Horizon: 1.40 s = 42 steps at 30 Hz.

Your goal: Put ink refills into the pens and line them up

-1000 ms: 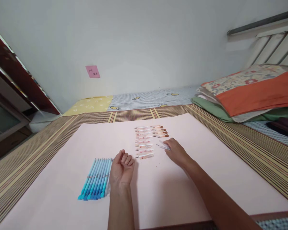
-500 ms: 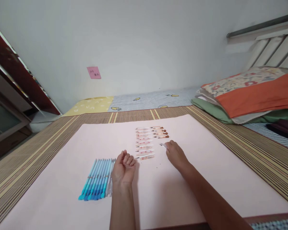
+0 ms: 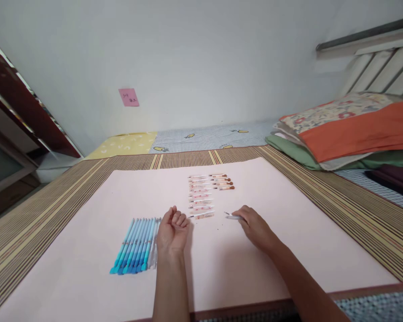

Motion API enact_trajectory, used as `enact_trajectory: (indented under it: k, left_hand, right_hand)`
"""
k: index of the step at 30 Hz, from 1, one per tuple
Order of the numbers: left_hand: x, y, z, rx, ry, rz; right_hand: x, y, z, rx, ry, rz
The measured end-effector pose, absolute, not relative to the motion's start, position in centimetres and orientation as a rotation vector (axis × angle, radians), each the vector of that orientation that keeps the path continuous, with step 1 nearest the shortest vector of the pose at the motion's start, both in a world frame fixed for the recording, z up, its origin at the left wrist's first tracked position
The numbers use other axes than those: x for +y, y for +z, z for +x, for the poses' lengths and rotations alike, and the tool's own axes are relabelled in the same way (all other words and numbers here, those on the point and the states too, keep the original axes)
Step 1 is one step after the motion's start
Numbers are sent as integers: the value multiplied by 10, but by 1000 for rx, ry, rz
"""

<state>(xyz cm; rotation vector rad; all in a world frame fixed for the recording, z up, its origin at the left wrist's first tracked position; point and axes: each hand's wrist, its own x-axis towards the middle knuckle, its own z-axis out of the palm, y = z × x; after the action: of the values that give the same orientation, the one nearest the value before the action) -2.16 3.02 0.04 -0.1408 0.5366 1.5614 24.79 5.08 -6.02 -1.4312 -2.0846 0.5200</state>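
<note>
My right hand pinches a thin white pen refill with a dark tip pointing left, just above the pink sheet. My left hand rests palm up with its fingers curled in; whatever they enclose is hidden. Between the hands and farther off lies a column of slim white refills and pink-patterned pieces. Several short pieces with brown ends sit at its upper right. Left of my left hand, several blue pens lie side by side, beside clear tubes partly covered by that hand.
Under the sheet spreads a striped mat. A folded stack of orange and floral bedding stands at the right. The wall behind carries a pink note. Small dark specks dot the sheet near the pieces.
My right hand has moved a little down and nearer to me with the refill, away from the brown-ended pieces. My left hand stays curled in about the same place.
</note>
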Motion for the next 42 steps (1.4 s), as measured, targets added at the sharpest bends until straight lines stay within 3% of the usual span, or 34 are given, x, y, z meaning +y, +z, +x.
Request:
enact_trajectory:
  k: [11, 18, 28, 35, 42]
  left_hand:
    - [27, 0, -2, 822, 1525, 527]
    - [26, -6, 7, 1294, 1221, 1183]
    - [20, -24, 38, 1557, 698, 1837]
    - [21, -31, 44, 1679, 652, 1923]
    - [22, -27, 34, 1437, 1014, 1501]
  right_hand:
    - [32, -60, 208, -2253, 650, -1193]
    - [29, -62, 220, -2082, 729, -1237]
    - [32, -50, 236, -1864, 811, -1329]
    - [38, -52, 236, -1486, 994, -1299]
    - [47, -60, 238, -1164, 1203, -1271]
